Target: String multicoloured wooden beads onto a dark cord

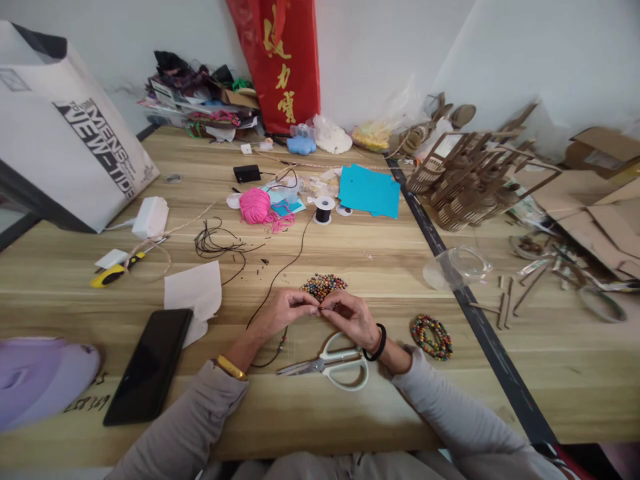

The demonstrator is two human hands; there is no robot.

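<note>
My left hand [286, 313] is closed in a pinch on a black cord [294, 261], which runs from a spool [324, 211] and passes under the hand. A few small beads [283, 341] sit on the cord's loop below that hand. My right hand [351, 320] pinches what looks like a tiny bead, its fingertips meeting those of the left. Just behind the fingers lies a pile of multicoloured beads [325, 285]. White-handled scissors [327, 363] rest below my hands, blades pointing left. Right of my right wrist, a coiled beaded string [431, 337] lies on the table.
A black phone [149, 367] and white paper [194, 292] lie left. Behind are a cut cord tangle [217, 241], pink yarn [256, 205] and blue sheets [369, 191]. A yellow cutter [113, 273] is far left; a clear plastic cup [453, 267] and brown woven items [465, 180] stand right.
</note>
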